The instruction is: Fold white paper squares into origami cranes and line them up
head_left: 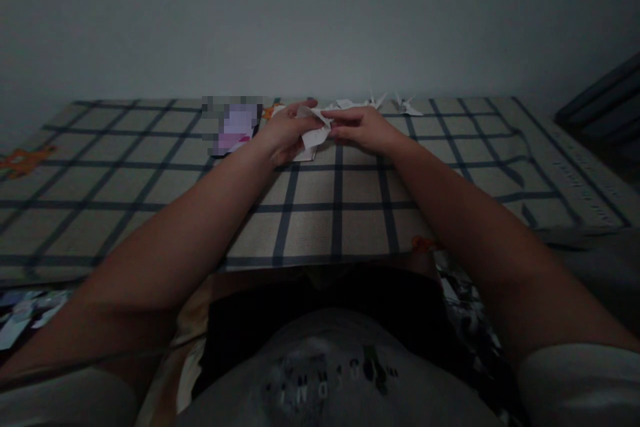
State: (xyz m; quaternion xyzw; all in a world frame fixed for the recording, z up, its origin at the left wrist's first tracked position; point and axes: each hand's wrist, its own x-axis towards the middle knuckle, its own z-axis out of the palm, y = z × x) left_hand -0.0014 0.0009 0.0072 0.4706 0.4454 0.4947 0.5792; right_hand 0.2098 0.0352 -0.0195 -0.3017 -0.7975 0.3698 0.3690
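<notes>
Over the far half of the table, a small folded piece of white paper (315, 137) is held between my two hands. My left hand (290, 130) is closed on its left side, thumb lying across the paper. From the right, my right hand (363, 128) pinches the paper's edge with its fingertips. More white paper (306, 155) lies on the table below my left hand. Just past my right hand are folded white paper cranes (407, 107), with pointed ends sticking up. The hands partly hide the paper and its folds.
A checked tablecloth (260, 227) with dark lines covers the table, which meets a plain wall (320, 20) at the back. Left of my hands lies a phone (237, 125), partly blurred out. A dark slatted object (605, 100) stands beyond the right edge.
</notes>
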